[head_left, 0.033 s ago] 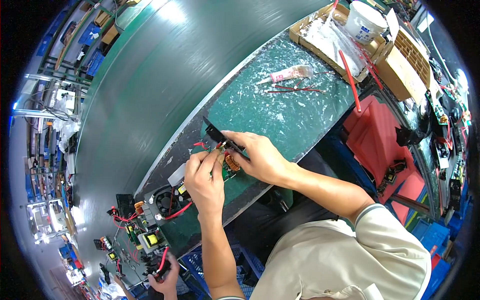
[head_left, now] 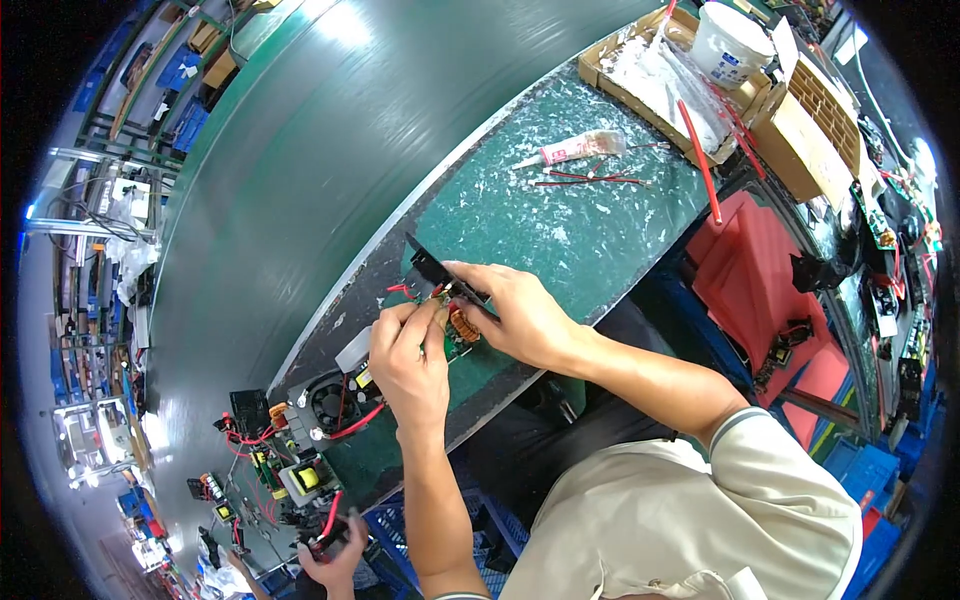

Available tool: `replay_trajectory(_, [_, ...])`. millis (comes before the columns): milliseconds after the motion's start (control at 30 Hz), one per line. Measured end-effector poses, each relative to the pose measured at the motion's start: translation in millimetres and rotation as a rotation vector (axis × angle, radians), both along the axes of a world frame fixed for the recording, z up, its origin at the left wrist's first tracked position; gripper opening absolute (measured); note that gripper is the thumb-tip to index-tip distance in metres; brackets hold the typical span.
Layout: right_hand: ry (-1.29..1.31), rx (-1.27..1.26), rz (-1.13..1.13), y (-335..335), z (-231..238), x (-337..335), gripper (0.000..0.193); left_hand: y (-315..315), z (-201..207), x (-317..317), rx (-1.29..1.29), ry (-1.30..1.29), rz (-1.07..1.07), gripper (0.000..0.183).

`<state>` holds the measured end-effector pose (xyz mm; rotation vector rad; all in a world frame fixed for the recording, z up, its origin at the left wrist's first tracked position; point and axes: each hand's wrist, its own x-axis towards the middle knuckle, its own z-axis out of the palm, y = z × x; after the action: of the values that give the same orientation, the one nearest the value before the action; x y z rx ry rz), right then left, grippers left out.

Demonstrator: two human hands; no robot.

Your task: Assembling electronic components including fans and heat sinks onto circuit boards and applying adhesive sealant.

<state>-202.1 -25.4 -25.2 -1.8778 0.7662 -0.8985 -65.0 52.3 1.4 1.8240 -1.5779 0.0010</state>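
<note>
At the near left, a co-worker's blurred hand point(head_left: 342, 562) has shifted slightly beside the thick red wire point(head_left: 333, 512); I cannot tell whether it grips anything. Farther right, the left hand point(head_left: 408, 360) has not visibly moved, its fingertips bunched at the circuit board point(head_left: 460, 351), what they pinch being hidden. Over the table point(head_left: 480, 215), the right hand point(head_left: 530, 315) likewise stays clasped on the black panel point(head_left: 430, 266) beside that board, so the close work looks unchanged.

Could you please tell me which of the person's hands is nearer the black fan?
Left: the left hand is just right of the black fan; the right hand is farther right, holding the black panel.
</note>
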Motion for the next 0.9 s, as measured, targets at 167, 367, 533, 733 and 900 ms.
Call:
replay_trajectory(167, [0.025, -0.026, -0.003, -0.8, -0.4, -2.6, 0.044, -1.0, -2.4, -2.9, -0.009, 0.023, 0.006, 0.017])
replay_trajectory(367, [0.051, -0.094, 0.002, 2.5, -1.0, 1.3, 0.048, -0.5, -9.7, -0.1, -0.067, -0.008, 0.02, 0.016])
replay_trajectory(533, [0.236, 0.032, -0.098, 26.9, 10.5, 14.3, 0.036, 8.1, -21.2, 7.1, -0.144, -0.2, -0.027, 0.012])
replay_trajectory(733, [0.087, 0.067, -0.021, 0.7, 3.6, -1.0, 0.018, 19.8, -2.9, -8.4, -0.22, -0.067, 0.078, 0.018])
replay_trajectory(900, [0.098, 0.152, -0.043, -22.6, -20.6, -4.0, 0.019, 88.6, 0.8, -21.4, -0.15, 0.549, -0.043, 0.032])
